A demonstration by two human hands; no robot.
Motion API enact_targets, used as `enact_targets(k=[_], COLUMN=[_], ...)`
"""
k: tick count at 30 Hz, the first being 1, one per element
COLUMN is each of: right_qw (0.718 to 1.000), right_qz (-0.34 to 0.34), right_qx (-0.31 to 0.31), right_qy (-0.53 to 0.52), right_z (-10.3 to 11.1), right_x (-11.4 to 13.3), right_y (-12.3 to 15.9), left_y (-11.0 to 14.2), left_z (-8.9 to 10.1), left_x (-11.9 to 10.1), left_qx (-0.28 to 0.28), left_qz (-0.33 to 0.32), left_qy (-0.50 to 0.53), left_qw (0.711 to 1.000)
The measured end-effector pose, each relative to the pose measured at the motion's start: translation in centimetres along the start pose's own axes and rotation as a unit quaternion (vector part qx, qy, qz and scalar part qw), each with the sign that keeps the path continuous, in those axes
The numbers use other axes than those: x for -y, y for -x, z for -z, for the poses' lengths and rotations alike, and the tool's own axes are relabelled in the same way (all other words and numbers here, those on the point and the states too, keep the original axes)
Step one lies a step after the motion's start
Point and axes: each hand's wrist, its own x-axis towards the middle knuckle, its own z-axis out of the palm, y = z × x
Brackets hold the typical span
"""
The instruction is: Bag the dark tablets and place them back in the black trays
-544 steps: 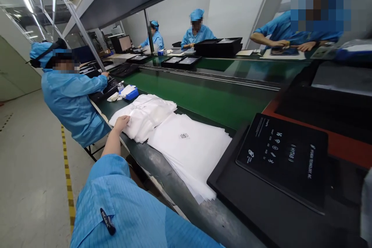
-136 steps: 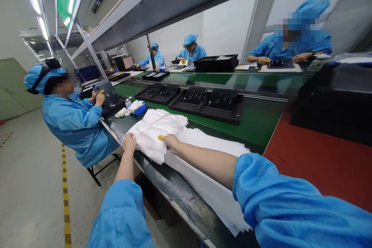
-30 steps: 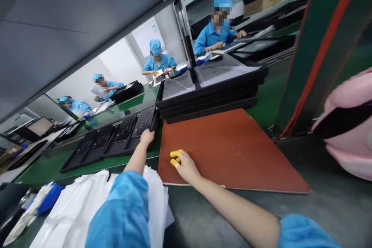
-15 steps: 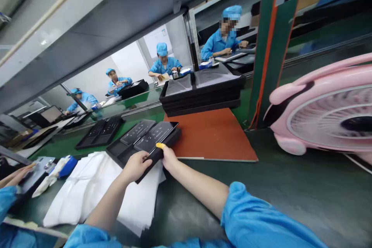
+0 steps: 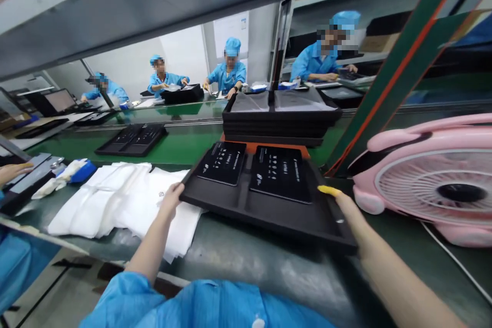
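Note:
Both my hands carry a black tray (image 5: 226,208) above the bench. Two dark tablets with white print lie in its compartments: the left tablet (image 5: 224,164) and the right tablet (image 5: 280,174). My left hand (image 5: 172,199) grips the tray's left edge. At the right side, my right hand (image 5: 343,210) holds the other edge, a yellow finger cot on one finger. Its remaining fingers are mostly hidden. Left of the tray lie white sheet sleeves in a loose stack (image 5: 154,192), with a bundled pile of sleeves (image 5: 88,200) beside them.
Another tray with tablets (image 5: 132,139) sits on the green conveyor (image 5: 184,136). Stacked black trays (image 5: 272,125) stand behind, on a red-brown board. A pink fan (image 5: 434,179) is at the right. A co-worker's hand (image 5: 15,171) shows at far left; others sit opposite.
My hands took a tray of tablets off the conveyor and brought it right and nearer, over the bench. It is now turned more squarely toward me. The view has swung right since the sleeves were handled.

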Motion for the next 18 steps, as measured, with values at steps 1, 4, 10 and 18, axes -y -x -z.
enact_targets(k=[1,4,10,18], right_qw=[0.999,0.984,0.831,0.713], right_qz=[0.015,0.113,0.368,0.508], right_qx=[-0.031,-0.050,0.269,0.235], right_qy=[0.030,0.131,0.318,0.424], right_z=[1.1,2.2,-3.3,-7.0], right_x=[0.2,1.0,1.2,-1.6], right_y=[-0.1,1.3,8.5,10.2], left_y=[0.9,2.8,1.5,-3.3], left_z=[-0.4,-0.9,1.8,0.1], left_x=[0.5,2.2,4.9,5.1], left_qx=[0.035,0.140,0.071,0.066], left_qz=[0.007,-0.009,-0.239,-0.167], left_qy=[0.005,-0.046,-0.393,-0.568], left_qw=[0.999,0.989,0.885,0.804])
